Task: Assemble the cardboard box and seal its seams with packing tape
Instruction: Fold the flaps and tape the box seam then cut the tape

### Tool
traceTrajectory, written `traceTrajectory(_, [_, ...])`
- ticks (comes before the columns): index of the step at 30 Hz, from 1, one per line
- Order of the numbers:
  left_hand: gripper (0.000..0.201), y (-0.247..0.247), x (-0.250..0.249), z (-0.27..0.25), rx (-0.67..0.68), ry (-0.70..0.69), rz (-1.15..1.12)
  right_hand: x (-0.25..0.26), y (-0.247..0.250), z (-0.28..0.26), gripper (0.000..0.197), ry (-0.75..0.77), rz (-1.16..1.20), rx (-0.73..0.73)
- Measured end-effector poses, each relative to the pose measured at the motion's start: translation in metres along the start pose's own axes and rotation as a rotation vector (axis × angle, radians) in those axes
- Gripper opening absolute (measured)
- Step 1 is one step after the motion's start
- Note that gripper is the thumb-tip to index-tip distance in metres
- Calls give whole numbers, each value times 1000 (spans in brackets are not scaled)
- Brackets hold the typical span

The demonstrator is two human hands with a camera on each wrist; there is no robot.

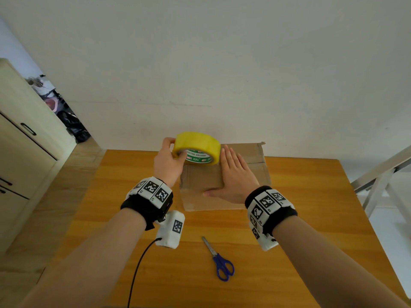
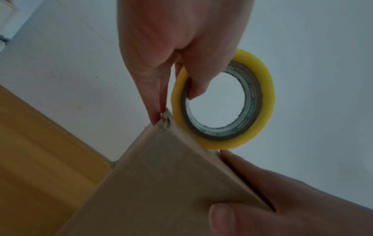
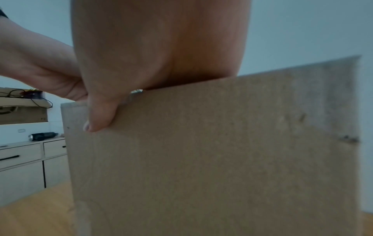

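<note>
1. Position: the cardboard box [image 1: 224, 176] stands on the table [image 1: 311, 207], towards its far edge near the wall, with its top flaps folded shut.
2. Left grip: the left hand [image 1: 168, 162] grasps the tape roll [image 1: 197, 148]. The thumb is hooked into the core and the fingers curl over the yellow rim. The roll stands on edge at the box's far left corner.
3. Right grip: the right hand [image 1: 233, 176] is released and flat. Its palm and straight fingers press the top of the box, and the thumb lies over the near edge. It grasps nothing.
4. Step in hand, as judged: starting a strip of tape at the far end of the top.
5. Recommended practice: keep the flat hand bearing down so the flaps stay level. Anchor the free end of the tape over the far edge before drawing the roll along. Keep the roll low and the strip centred on the seam. Rub it down behind the roll.
6. The scissors [image 1: 219, 261] lie on the table near the person, within reach for the cut.
7. Not established: the free end of the tape is not visible in any view. Whether tape is already stuck to the box cannot be told.
8. The centre seam is largely covered by the right hand and the roll.
9. The underside of the box is hidden, so its sealing is unverified.
10. The right wrist view is blurred and shows only a side wall of the box.
</note>
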State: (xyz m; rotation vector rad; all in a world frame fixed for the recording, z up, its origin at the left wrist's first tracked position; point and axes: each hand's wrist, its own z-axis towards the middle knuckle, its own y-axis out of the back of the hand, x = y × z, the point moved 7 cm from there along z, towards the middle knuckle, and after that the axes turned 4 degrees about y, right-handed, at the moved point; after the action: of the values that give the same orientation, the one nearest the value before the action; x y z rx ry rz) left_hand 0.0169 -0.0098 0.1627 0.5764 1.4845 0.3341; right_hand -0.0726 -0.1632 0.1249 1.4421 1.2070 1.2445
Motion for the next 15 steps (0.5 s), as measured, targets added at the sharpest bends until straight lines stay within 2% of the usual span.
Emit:
traceTrajectory(8, [39,-9,6,0,28,24,39,4,-4,3,128,21,3,2])
traceTrajectory(11, [32,-8,3,0,7,23,72,3,-5,5,126,20,4,23])
traceTrajectory(15, [26,-4,-4,-6,-23,-46,47,1,-3,5,127,26,31,35])
